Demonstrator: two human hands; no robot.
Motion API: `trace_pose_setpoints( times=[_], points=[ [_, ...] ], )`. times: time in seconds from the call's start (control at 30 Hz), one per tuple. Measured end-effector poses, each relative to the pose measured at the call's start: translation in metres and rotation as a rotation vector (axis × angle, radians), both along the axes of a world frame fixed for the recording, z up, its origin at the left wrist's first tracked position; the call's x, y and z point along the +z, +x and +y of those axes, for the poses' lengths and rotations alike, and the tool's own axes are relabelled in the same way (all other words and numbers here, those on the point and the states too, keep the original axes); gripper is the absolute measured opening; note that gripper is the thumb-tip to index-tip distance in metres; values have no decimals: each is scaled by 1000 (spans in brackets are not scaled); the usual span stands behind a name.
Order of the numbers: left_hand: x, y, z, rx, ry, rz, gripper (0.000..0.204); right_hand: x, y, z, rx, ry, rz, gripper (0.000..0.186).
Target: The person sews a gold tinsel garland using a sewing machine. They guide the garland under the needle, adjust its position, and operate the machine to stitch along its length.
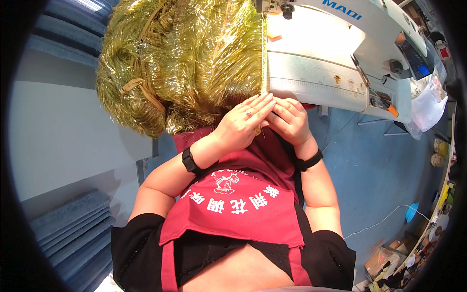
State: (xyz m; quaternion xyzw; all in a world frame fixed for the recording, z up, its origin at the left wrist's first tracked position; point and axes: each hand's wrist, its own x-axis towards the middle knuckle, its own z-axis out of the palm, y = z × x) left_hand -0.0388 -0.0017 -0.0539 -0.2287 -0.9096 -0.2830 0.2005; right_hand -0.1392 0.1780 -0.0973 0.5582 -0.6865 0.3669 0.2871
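Observation:
A big heap of shiny gold-green tinsel fringe (194, 53) lies left of the sewing machine (379, 34). Its narrow yellow edge band (264, 63) runs straight down from the machine's needle area toward me. At the near end of that band my left hand (243, 121) has its fingers pressed together over it, a ring on one finger. My right hand (292, 121) closes on the same band from the right, fingertips touching the left ones. A short tail of the band shows below the hands; the thumbs are mostly hidden.
Scissors or snips (360, 70) and an orange-handled tool (389, 108) lie on the right of the machine bed (316, 78). A small orange piece (274, 36) rests near the needle area. Stacked blue-grey padded panels (73, 228) stand at left; a plastic bag (428, 112) hangs at right.

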Motion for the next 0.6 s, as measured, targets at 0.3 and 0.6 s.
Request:
trace_pose_setpoints(
  times=[0.3,0.6],
  points=[
    [-1,6,5,-5,30,-29,54,-2,6,2,10,21,-5,21],
    [7,14,2,18,-8,-20,52,6,10,4,-1,32,-5,26]
  ],
)
